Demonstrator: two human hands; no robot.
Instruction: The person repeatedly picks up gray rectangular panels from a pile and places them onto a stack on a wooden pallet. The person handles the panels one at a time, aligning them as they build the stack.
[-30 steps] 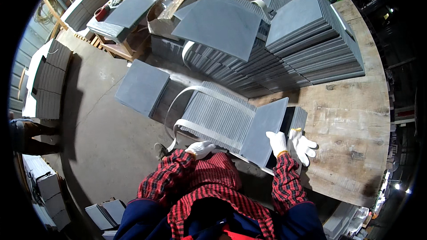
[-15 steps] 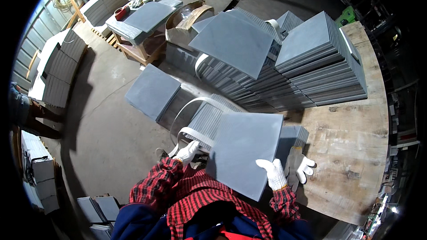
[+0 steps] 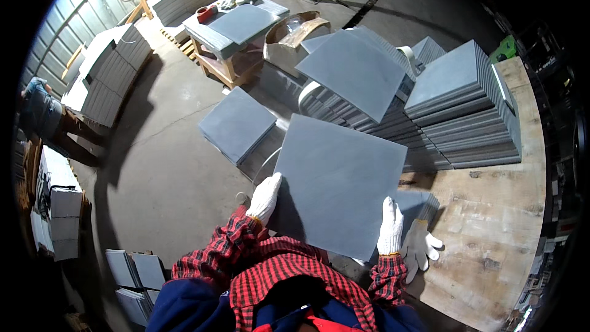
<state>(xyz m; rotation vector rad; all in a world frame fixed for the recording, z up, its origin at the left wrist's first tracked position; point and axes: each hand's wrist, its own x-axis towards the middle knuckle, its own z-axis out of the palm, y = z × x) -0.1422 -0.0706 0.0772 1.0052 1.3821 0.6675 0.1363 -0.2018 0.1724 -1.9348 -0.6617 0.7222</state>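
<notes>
Both gloved hands (left hand (image 3: pixel 265 197), right hand (image 3: pixel 390 227)) grip the grey tile (image 3: pixel 335 187), fingers closed on its edges

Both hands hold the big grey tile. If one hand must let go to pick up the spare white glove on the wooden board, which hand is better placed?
The right hand. It grips the grey tile at its right edge, directly beside the spare glove. The left hand holds the opposite edge, with the tile between it and the glove.

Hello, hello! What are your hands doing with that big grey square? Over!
Left hand and right hand, both gloved, grip the grey tile by its side edges. Tile lifted flat above the floor stack. Spare white glove beside the right hand.
</notes>
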